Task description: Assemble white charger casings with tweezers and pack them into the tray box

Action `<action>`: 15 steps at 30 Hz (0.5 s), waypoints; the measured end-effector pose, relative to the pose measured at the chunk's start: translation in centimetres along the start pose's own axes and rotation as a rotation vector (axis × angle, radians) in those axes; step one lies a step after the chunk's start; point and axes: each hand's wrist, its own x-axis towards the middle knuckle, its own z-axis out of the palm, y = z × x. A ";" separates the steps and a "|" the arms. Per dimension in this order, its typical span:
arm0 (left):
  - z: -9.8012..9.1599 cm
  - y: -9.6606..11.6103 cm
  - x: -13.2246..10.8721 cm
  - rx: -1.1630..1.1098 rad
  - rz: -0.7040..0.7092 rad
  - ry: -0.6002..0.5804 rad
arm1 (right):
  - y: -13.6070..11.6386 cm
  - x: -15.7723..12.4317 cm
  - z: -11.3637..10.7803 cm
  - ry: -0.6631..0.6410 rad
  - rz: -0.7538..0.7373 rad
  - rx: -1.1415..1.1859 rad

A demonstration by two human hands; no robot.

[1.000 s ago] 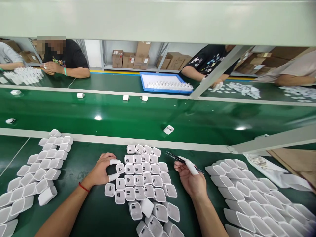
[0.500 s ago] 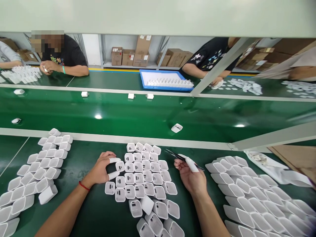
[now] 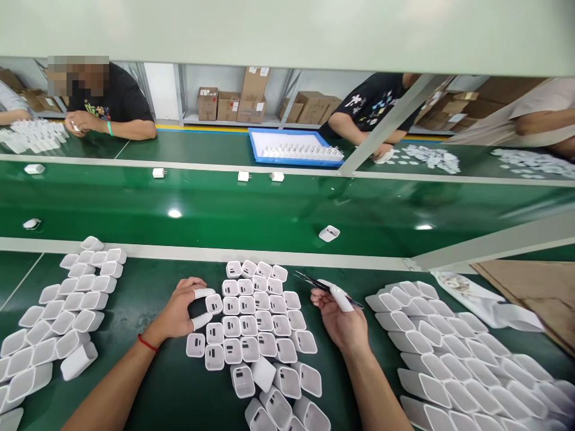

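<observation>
My left hand (image 3: pixel 182 311), with white finger cots on thumb and index finger, pinches a white plastic charger housing (image 3: pixel 214 304) at the left edge of the middle group. Between thumb and fingers, my right hand (image 3: pixel 344 317) holds black tweezers (image 3: pixel 323 285), tips pointing left toward the group; one finger wears a white cot. The housings in the middle group (image 3: pixel 247 304) stand with their open ends up, and many show small dark slots inside. One housing (image 3: pixel 263 374) among them is turned with a closed face up.
More white housings stand at left (image 3: pixel 88 300) and right (image 3: pixel 442 335). A plastic bag (image 3: pixel 489 299) lies beside brown cardboard (image 3: pixel 525 287). Beyond a pale rail, a green conveyor belt (image 3: pixel 224 221) carries several white chargers (image 3: pixel 329 233). Co-workers sit across it, near a blue tray (image 3: pixel 296 159).
The pieces on the belt have shifted right relative to the rails. The camera view has moved slightly. Both my hands keep nearly the same pose and grip.
</observation>
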 end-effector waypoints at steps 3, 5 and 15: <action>-0.1 0.2 0.0 -0.003 -0.003 -0.001 | 0.0 0.0 0.0 -0.004 -0.001 0.000; -0.1 0.3 0.0 -0.006 -0.010 -0.004 | 0.0 0.0 0.0 -0.005 0.000 -0.002; -0.1 0.3 0.1 -0.004 -0.005 -0.002 | 0.0 -0.1 -0.1 -0.007 -0.004 -0.012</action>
